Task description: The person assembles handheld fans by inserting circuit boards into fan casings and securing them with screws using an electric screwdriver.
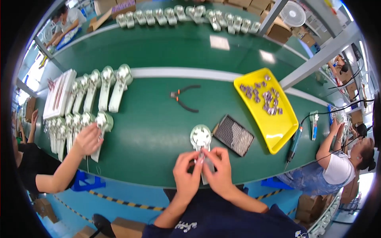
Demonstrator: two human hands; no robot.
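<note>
In front of me on the green table lies a pale green-white plastic housing [201, 135] with a round head and a long handle pointing toward me. My left hand [187, 173] and my right hand [219, 171] meet over its neck, thumbs and fingertips pinched together. A small shiny piece [201, 154] shows between the fingertips, too small and covered to name. Right of the housing's head is a black tray of many small screws [233, 135], close to my right hand. Farther off lie pliers [185, 98] with black and orange handles, jaws pointing left.
A yellow tray [274, 139] holding small purple-silver parts stands to the right, beside an electric screwdriver [294, 144] on a cable. Rows of similar housings [118, 89] stand left, where a co-worker's hand [88, 139] touches one. Another co-worker [345, 158] sits right. A grey post [317, 59] rises at right.
</note>
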